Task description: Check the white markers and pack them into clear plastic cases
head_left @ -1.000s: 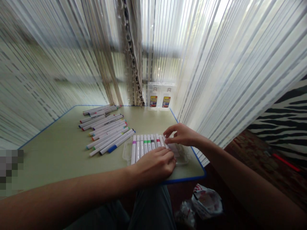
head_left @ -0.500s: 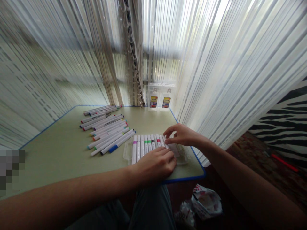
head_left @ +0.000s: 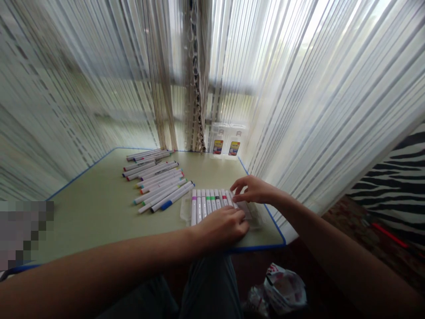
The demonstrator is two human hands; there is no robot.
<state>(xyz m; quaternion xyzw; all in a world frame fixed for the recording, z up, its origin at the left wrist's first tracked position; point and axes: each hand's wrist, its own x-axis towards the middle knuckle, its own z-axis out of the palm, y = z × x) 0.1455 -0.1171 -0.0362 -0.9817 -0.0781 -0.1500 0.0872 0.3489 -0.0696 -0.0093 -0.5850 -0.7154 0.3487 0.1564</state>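
In front of me a row of white markers [head_left: 203, 205] with coloured bands lies in a clear plastic case [head_left: 185, 209]. My left hand [head_left: 224, 225] rests over the near ends of the row, its fingers curled together; their tips and whatever they grip are hidden. At the row's right end, my right hand [head_left: 254, 190] has its thumb and bent index finger at the far end of a white marker [head_left: 232, 195]. Left of the case, many loose markers [head_left: 159, 181] lie side by side in a slanting spread.
The pale green table [head_left: 99, 208] has a blue edge. A clear case part with two labels [head_left: 226, 147] stands upright at the back, against string curtains [head_left: 285, 88]. Plastic bags [head_left: 285, 288] lie on the floor below the table's right side.
The view has shifted, so the table and markers appear slightly farther right. Both hands stay at the right end of the marker row, with little change in their pose.
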